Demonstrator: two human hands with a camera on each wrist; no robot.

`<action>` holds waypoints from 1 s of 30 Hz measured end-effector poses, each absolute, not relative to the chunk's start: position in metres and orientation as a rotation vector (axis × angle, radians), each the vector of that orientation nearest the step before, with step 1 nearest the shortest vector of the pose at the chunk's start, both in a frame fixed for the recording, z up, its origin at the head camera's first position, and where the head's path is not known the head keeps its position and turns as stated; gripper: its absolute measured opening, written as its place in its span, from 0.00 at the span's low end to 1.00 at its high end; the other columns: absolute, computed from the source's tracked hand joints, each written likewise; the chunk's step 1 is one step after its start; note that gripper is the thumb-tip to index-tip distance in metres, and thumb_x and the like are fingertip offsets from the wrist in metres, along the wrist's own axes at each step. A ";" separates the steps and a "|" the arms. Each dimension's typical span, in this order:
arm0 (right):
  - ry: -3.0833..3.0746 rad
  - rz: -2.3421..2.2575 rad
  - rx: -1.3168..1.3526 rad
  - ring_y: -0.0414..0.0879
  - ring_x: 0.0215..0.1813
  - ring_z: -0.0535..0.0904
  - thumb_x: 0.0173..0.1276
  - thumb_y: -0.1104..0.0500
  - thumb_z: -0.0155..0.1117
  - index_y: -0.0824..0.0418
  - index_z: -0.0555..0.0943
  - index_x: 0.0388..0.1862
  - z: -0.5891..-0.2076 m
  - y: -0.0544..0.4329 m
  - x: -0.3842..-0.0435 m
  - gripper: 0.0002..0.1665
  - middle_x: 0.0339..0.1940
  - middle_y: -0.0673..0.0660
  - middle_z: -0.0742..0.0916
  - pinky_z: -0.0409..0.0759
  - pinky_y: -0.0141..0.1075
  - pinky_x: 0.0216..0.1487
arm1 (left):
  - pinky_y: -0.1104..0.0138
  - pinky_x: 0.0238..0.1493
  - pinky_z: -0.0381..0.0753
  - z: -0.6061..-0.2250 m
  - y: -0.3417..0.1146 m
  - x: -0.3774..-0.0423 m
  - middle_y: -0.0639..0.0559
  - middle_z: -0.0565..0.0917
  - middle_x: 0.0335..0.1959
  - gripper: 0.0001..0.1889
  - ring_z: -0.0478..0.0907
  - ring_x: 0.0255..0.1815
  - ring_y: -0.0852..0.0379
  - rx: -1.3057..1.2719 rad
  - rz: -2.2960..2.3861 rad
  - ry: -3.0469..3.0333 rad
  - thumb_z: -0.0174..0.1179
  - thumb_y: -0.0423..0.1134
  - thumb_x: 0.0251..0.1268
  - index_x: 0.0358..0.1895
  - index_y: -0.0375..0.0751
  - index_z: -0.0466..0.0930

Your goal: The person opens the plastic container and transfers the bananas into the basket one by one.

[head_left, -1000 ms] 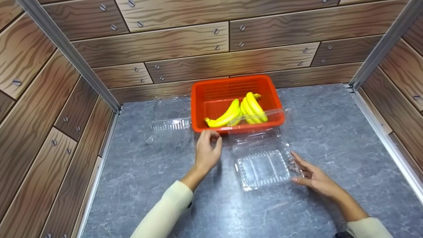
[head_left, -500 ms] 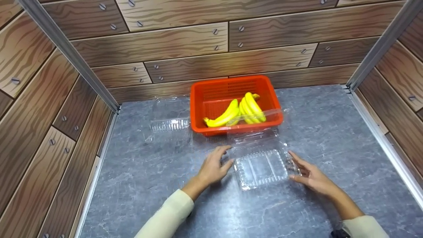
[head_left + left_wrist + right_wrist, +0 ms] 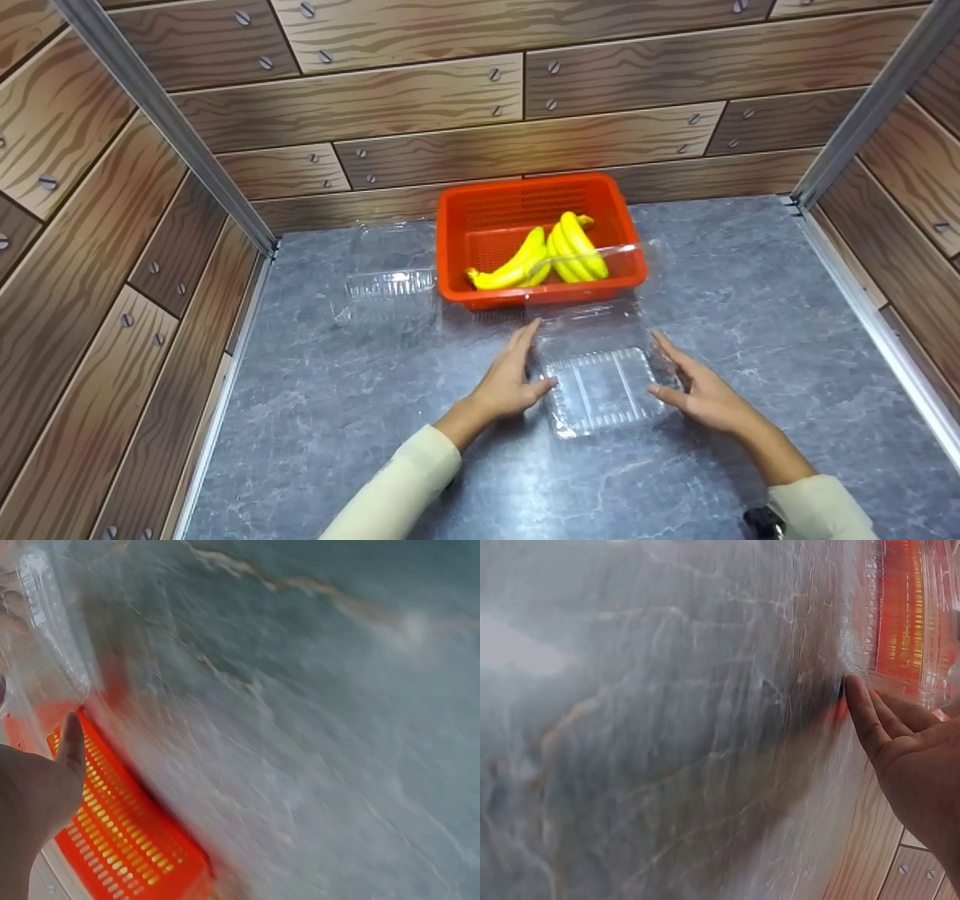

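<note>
A clear plastic clamshell box (image 3: 602, 388) lies on the grey tabletop with its lid raised, leaning over the front of a red basket (image 3: 444, 251). My left hand (image 3: 504, 384) is at the left side of the box, its fingers extended and the thumb by the rim. On the opposite side, my right hand (image 3: 706, 396) has its fingers and thumb stretched along the box wall. Whether each fingertip touches the plastic is hard to tell. Inside the basket are two bunches of yellow bananas, a left bunch (image 3: 514, 266) and a right bunch (image 3: 576, 251).
Left of the basket stands another clear plastic clamshell box (image 3: 390, 289). Wood-patterned walls (image 3: 420, 97) close in the back and both sides, with metal rails (image 3: 877, 300) along the edges.
My left hand has come down and right from the basket's front edge to the box's left side. The right hand has shifted slightly at the right side. The bananas stay put.
</note>
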State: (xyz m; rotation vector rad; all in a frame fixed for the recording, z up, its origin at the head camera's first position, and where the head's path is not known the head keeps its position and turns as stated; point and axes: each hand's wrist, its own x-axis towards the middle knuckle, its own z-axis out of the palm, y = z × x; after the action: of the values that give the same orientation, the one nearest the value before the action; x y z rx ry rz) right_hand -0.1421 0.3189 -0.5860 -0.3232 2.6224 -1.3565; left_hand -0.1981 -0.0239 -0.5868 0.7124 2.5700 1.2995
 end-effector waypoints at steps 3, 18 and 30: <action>2.642 -1.342 -0.312 0.77 0.82 0.63 0.77 0.53 0.69 0.50 0.46 0.91 -0.585 0.323 -0.140 0.55 0.85 0.75 0.64 0.63 0.69 0.78 | 0.48 0.82 0.70 -0.586 -0.018 -0.198 0.38 0.65 0.83 0.55 0.75 0.75 0.42 0.724 1.323 2.533 0.74 0.39 0.63 0.88 0.44 0.47; 2.691 -1.272 -0.229 0.76 0.79 0.68 0.79 0.52 0.67 0.59 0.43 0.91 -0.581 0.364 -0.120 0.56 0.83 0.74 0.66 0.71 0.47 0.77 | 0.53 0.87 0.63 -0.595 0.035 -0.190 0.41 0.58 0.88 0.58 0.67 0.83 0.43 0.749 1.338 2.469 0.74 0.34 0.62 0.89 0.44 0.43; 2.673 -1.312 -0.228 0.15 0.62 0.72 0.78 0.57 0.66 0.64 0.44 0.89 -0.582 0.405 -0.115 0.54 0.82 0.77 0.64 0.79 0.25 0.62 | 0.59 0.89 0.55 -0.596 0.080 -0.194 0.50 0.51 0.91 0.63 0.55 0.90 0.51 0.735 1.197 2.518 0.79 0.43 0.61 0.90 0.52 0.39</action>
State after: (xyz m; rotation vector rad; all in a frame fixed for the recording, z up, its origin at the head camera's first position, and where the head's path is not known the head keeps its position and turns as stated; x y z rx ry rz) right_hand -0.1148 0.4050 -0.5825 -0.2284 2.6728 -1.3117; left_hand -0.1945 0.0802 -0.5955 0.7351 2.5177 1.1969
